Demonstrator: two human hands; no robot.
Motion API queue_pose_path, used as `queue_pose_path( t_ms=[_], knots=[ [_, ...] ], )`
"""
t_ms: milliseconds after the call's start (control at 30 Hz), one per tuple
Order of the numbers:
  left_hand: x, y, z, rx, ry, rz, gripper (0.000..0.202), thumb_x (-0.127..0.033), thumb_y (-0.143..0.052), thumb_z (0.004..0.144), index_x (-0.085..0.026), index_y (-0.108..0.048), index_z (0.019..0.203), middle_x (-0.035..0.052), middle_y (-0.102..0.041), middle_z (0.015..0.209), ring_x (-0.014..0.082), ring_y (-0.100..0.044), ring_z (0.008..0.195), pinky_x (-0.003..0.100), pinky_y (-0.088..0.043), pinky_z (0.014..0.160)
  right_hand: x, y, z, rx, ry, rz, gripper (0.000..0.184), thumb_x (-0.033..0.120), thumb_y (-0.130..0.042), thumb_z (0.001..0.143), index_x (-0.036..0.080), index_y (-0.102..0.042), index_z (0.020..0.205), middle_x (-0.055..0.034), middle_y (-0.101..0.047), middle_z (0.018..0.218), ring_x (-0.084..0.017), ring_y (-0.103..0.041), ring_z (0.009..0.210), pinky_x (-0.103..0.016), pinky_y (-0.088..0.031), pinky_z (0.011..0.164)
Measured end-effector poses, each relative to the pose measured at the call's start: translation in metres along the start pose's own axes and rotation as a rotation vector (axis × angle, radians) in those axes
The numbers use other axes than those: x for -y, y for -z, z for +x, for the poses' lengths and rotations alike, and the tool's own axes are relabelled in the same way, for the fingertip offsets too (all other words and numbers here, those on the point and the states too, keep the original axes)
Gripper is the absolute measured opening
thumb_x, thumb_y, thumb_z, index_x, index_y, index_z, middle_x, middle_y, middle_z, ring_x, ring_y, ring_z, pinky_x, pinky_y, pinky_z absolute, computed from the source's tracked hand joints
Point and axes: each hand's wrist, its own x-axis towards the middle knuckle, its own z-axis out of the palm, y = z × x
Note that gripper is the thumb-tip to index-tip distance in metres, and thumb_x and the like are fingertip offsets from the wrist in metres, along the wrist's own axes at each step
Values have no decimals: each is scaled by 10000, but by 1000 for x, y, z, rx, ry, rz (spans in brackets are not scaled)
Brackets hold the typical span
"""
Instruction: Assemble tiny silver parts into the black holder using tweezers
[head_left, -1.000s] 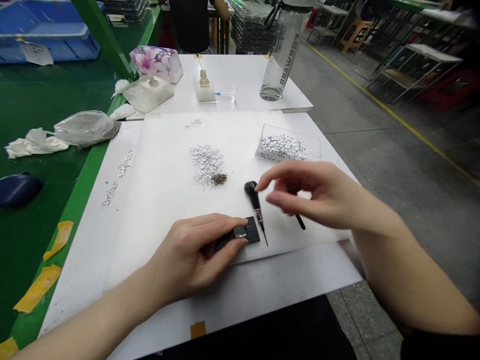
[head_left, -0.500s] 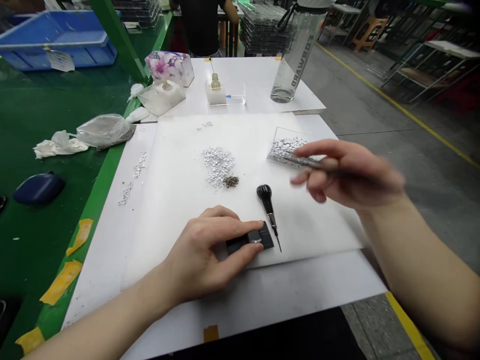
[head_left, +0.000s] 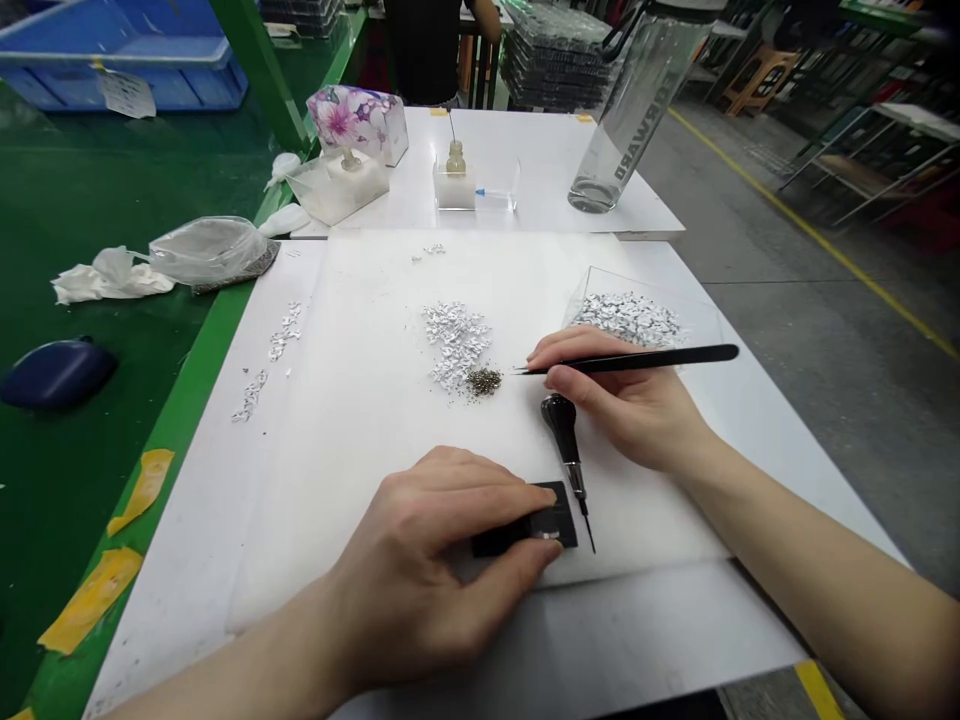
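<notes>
Right hand (head_left: 615, 400) is swinging back from the tray, fingers now pinching one pair of tweezers (head_left: 637, 360), tips near the dark grains (head_left: 484, 381). Left hand (head_left: 442, 570) is clamping one black block (head_left: 555, 530) on the sheet. One screwdriver (head_left: 564, 440) is lying between them, beside one silver pile (head_left: 456, 345) and one clear tray (head_left: 637, 310).

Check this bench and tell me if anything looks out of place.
Silver pieces lie loose on the white sheet, heaped against dark granules, with strays farther left. They look spilled, since the rest sit in the plastic tray, though the layout may be deliberate.
</notes>
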Motion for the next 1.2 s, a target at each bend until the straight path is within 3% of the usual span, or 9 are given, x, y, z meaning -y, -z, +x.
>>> queue_pose_path(
  t_ms=[167,433,633,767,1000,1067,1200],
  knots=[
    [0,1,2,40,10,-39,198,-70,-763,890,-109,-824,1074,78,-840,956,192,-778,883,306,-657,868,1,-6,-5,26,-129,26,132,298,-772,962,280,-812,1087,-33,-832,1074,-236,-797,988,-368,-680,860],
    [0,5,3,95,32,-49,280,-71,-770,886,-158,-802,1150,43,-837,991,175,-772,910,282,-658,880,5,-7,-5,35,-134,-13,136,261,-800,936,296,-834,1062,-12,-844,1088,-242,-800,1038,-376,-696,933],
    [3,7,4,122,26,-39,328,-67,-781,883,-182,-784,1190,53,-838,1032,194,-773,959,292,-664,917,2,-4,-3,76,68,-63,235,165,-726,994,313,-819,1151,-17,-804,1222,-211,-764,1131,-341,-636,1030],
    [3,10,2,110,-12,5,375,-25,-777,869,-167,-774,1217,71,-838,1030,207,-772,982,298,-672,915,1,-1,-2,39,98,-82,238,157,-704,1011,301,-817,1163,-36,-781,1216,-203,-744,1124,-324,-625,992],
    [9,7,-1,-83,-104,30,329,-16,-748,864,-102,-802,1177,89,-829,1036,168,-758,981,212,-658,908,4,-6,-2,-55,-148,-4,78,249,-808,935,245,-801,1012,0,-837,995,-163,-796,905,-227,-654,802],
    [7,9,0,-23,-2,83,333,3,-755,861,-132,-808,1161,64,-826,1035,147,-759,957,195,-656,898,4,-6,-3,-98,-173,-28,55,263,-838,902,250,-828,954,7,-845,953,-156,-799,860,-213,-653,781],
    [7,8,-3,-45,-26,65,332,-9,-733,875,-139,-807,1172,54,-816,1046,135,-752,975,176,-639,926,3,-4,-2,-87,-162,-54,55,253,-839,892,268,-848,945,26,-849,936,-147,-799,862,-202,-651,806]
  ],
)
